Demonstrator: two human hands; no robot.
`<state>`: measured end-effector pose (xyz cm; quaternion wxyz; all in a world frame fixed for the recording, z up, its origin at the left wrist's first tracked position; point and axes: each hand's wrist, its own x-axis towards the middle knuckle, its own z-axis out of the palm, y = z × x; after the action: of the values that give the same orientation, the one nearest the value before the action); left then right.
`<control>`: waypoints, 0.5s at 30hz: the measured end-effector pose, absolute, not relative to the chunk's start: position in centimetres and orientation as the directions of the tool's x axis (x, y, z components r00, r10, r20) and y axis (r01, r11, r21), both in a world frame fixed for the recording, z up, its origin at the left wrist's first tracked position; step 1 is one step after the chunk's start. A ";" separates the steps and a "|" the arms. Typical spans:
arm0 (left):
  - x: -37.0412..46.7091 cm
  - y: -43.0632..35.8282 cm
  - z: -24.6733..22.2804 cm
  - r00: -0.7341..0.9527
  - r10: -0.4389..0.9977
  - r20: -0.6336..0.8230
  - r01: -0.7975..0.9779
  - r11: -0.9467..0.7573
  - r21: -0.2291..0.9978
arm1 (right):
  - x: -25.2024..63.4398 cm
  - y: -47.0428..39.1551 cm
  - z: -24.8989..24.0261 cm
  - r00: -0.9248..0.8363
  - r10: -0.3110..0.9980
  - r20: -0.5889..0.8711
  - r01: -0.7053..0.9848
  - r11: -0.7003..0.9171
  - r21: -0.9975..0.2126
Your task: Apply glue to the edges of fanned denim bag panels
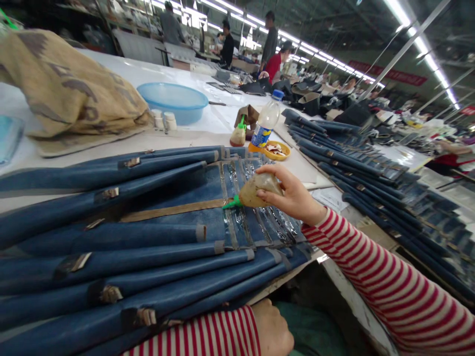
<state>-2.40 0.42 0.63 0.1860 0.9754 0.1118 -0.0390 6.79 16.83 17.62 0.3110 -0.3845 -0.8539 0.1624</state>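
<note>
My right hand (289, 195) is wrapped round a cloudy squeeze glue bottle (256, 190), tipped on its side. Its green nozzle (232, 202) points left and down onto a blue leather-like panel (211, 185). Shiny wet strips (237, 230) run across the overlapped edges of the blue pieces under the bottle. A tan ribbed band (178, 208) lies over the panel, its end close to the nozzle. Resting at the table's front edge near my body, my left hand (273, 329) shows its back; its fingers are hidden. Folded blue pieces (148, 252) lie on both sides of the panel.
Behind the work stand a second green-tipped bottle (238, 134), a plastic drink bottle (265, 121), an orange dish of scraps (277, 150) and a blue basin (172, 99). A brown sack (74, 94) lies at left. More blue pieces (356, 178) cover the right. People work farther back.
</note>
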 end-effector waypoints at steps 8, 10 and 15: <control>-2.1 0.3 -2.0 0.982 0.191 0.005 0.176 -0.917 0.358 | 6.7 17.0 17.8 -0.568 0.683 0.459 0.532 0.730 -0.428; -1.8 0.3 -2.4 0.982 0.187 0.002 0.174 -0.918 0.357 | 6.6 17.1 17.7 -0.547 0.672 0.499 0.527 0.740 -0.419; -1.4 0.4 -3.4 0.987 0.162 -0.016 0.156 -0.914 0.375 | 6.5 17.3 17.6 -0.563 0.667 0.488 0.518 0.745 -0.421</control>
<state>-1.39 0.40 -3.40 0.1908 0.9782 0.0815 0.0078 6.53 17.34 17.61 0.3231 -0.3381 -0.8763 0.1154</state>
